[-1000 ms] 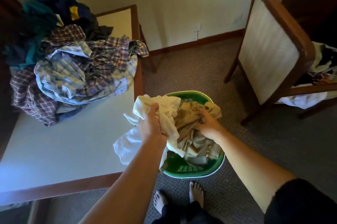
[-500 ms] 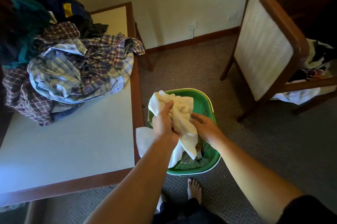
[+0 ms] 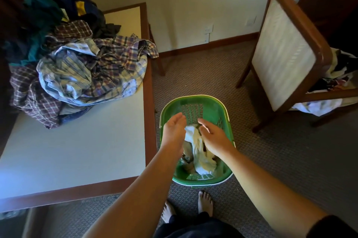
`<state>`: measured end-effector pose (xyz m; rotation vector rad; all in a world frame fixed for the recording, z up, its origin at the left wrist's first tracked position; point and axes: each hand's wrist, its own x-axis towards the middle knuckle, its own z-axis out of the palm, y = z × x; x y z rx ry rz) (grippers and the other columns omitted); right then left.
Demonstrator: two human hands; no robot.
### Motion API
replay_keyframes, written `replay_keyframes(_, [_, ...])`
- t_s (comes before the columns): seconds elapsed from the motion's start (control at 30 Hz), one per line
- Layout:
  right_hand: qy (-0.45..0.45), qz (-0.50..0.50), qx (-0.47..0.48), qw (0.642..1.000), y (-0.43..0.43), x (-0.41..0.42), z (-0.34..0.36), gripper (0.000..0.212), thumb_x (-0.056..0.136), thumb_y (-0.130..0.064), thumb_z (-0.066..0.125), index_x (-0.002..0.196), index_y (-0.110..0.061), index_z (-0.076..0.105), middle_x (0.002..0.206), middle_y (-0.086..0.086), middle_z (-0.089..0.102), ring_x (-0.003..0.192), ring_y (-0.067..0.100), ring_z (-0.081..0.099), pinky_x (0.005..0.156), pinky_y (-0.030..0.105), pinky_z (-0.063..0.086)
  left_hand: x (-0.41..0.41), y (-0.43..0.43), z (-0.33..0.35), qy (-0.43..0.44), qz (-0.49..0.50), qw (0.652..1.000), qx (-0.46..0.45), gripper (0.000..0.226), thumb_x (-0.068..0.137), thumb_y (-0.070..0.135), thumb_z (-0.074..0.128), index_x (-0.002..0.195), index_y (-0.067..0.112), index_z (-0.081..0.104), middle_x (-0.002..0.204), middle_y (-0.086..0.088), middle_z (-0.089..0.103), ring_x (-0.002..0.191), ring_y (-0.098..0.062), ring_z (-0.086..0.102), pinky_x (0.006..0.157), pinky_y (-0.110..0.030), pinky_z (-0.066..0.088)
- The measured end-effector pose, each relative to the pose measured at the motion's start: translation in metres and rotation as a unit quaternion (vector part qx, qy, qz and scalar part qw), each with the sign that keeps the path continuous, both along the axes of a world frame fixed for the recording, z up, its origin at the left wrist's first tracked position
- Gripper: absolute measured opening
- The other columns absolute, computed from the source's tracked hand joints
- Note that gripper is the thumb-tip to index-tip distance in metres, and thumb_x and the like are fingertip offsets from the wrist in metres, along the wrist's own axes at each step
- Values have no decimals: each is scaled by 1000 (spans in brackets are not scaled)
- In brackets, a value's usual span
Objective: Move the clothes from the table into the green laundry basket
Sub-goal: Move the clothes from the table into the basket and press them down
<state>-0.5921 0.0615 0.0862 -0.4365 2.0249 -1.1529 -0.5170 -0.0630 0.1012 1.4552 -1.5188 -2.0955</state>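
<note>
White cloth now inside green basket

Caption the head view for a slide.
Open left hand and right hand above the green laundry basket with a white cloth inside; plaid shirts piled on the table.

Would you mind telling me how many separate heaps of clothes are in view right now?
3: a large pile on the table, a small heap in the green basket, and a third heap on the chair seat, partly hidden by its back.
</note>
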Motion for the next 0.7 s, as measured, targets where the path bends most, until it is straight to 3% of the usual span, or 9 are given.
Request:
replay_keyframes(0.17, [74, 51, -52, 995, -37, 21, 33, 48, 110, -26, 43, 157, -21, 41, 151, 7, 56, 125, 11, 54, 102, 24, 37, 12, -25, 13, 14, -16, 999, -50, 25, 106, 18, 59, 124, 29, 71, 128, 5, 72, 123, -12, 65, 116, -43, 47])
replay_keyframes(0.23, [92, 76, -83, 989, -57, 26, 50, 50, 110, -28, 44, 159, -23, 38, 157, 1, 50, 135, 10, 51, 112, 24, 36, 20, -46, 25, 26, -3, 996, -81, 25, 105, 15, 59, 113, 33, 74, 124, 4, 74, 122, -12, 66, 115, -43, 48])
replay_keyframes(0.3, [104, 107, -115, 982, -82, 29, 69, 51, 110, -27, 44, 160, -23, 36, 162, -6, 40, 146, 3, 37, 121, 24, 28, 30, -72, 41, 41, 13, 992, -121, 27, 106, 9, 56, 121, 25, 73, 127, -1, 73, 122, -13, 66, 115, -41, 48])
replay_keyframes(0.37, [128, 133, -138, 973, -113, 31, 87, 50, 110, -24, 43, 160, -22, 35, 161, -8, 39, 142, -4, 31, 118, 17, 25, 42, -103, 60, 53, 18, 985, -164, 32, 107, 6, 54, 133, 15, 68, 132, -3, 72, 122, -12, 66, 115, -40, 48])
replay_keyframes(0.5, [148, 162, -178, 959, -193, 38, 121, 49, 110, -24, 43, 159, -20, 38, 162, -6, 40, 144, 0, 35, 119, 17, 31, 69, -175, 104, 46, 12, 962, -270, 33, 108, 13, 53, 137, 19, 67, 129, 7, 72, 123, -5, 64, 114, -32, 47])
replay_keyframes(0.57, [145, 185, -195, 952, -238, 43, 138, 50, 111, -23, 43, 160, -19, 35, 162, -6, 39, 143, -3, 34, 112, 5, 30, 82, -215, 129, 49, 23, 951, -305, 33, 108, 20, 55, 139, 26, 66, 120, 20, 73, 114, 3, 65, 105, -26, 51])
replay_keyframes(0.6, [152, 192, -202, 948, -262, 45, 146, 51, 111, -23, 43, 160, -18, 34, 162, -6, 38, 142, -4, 33, 112, 5, 29, 88, -236, 139, 52, 28, 946, -318, 33, 108, 25, 55, 139, 31, 65, 109, 26, 73, 104, 7, 66, 97, -23, 52])
replay_keyframes(0.7, [175, 189, -218, 941, -336, 53, 167, 50, 110, -23, 43, 160, -20, 37, 163, -5, 40, 148, 3, 35, 124, 29, 31, 100, -304, 162, 53, 35, 934, -351, 34, 107, 31, 56, 140, 37, 64, 97, 35, 69, 87, 16, 63, 81, -12, 49])
